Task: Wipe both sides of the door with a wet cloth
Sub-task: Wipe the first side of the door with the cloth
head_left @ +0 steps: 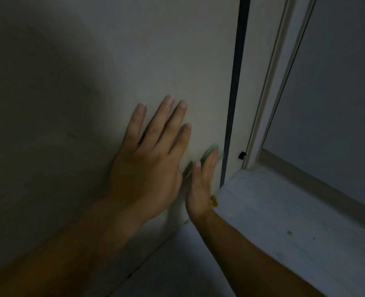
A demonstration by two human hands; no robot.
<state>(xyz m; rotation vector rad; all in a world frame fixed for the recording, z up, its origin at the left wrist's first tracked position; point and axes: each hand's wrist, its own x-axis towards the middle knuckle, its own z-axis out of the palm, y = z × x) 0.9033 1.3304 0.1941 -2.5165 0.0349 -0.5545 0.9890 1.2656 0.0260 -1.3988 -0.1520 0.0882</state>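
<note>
Head view, dim. Left hand (149, 155) lies flat on the door (134, 61), fingers straight and spread, likely bracing the panel against the push. At its 4 o'clock the right hand (201, 185), blurred, fingers straight and together, presses the green cloth (209, 151) low on the door, beside its edge.

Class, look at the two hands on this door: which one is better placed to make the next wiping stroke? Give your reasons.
Right. The right hand presses the green cloth against the door low down near its edge. The left hand lies flat and bare on the panel, seemingly just bracing it.
</note>
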